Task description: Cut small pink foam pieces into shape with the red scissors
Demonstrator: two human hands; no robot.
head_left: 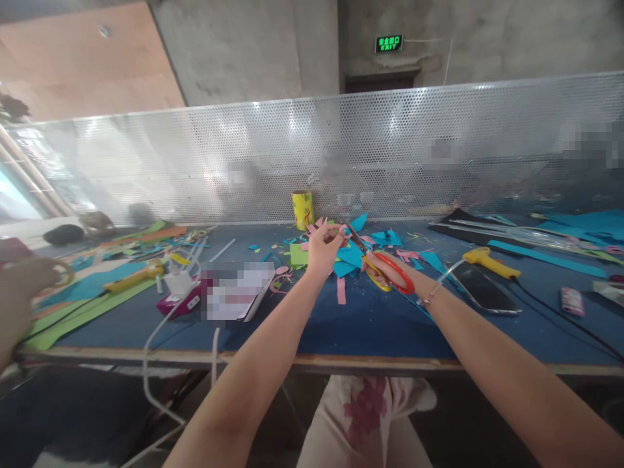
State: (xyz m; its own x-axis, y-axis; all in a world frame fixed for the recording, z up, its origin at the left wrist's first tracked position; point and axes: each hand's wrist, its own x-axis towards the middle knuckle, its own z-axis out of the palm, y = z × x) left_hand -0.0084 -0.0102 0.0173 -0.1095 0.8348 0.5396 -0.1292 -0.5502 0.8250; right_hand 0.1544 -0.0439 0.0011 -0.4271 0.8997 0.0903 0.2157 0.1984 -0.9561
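Note:
My right hand (374, 261) grips a pair of scissors (400, 273) with red and yellow handles. Their blades point up and left, towards the fingertips of my left hand (325, 247). The left thumb and fingers are pinched together at the blade tips; what they hold is too small to make out. Under and behind both hands lies a heap of blue paper scraps (347, 261), with green paper (298, 256) and pink bits mixed in. A pink paper strip (341, 291) lies just in front of the heap.
A yellow can (303, 210) stands by the perforated metal screen (263, 156). To the right are a yellow glue gun (492, 263) and a phone (485, 289). On the left are a purple power strip (180, 302), another glue gun (134, 276) and another person's arm (17, 292).

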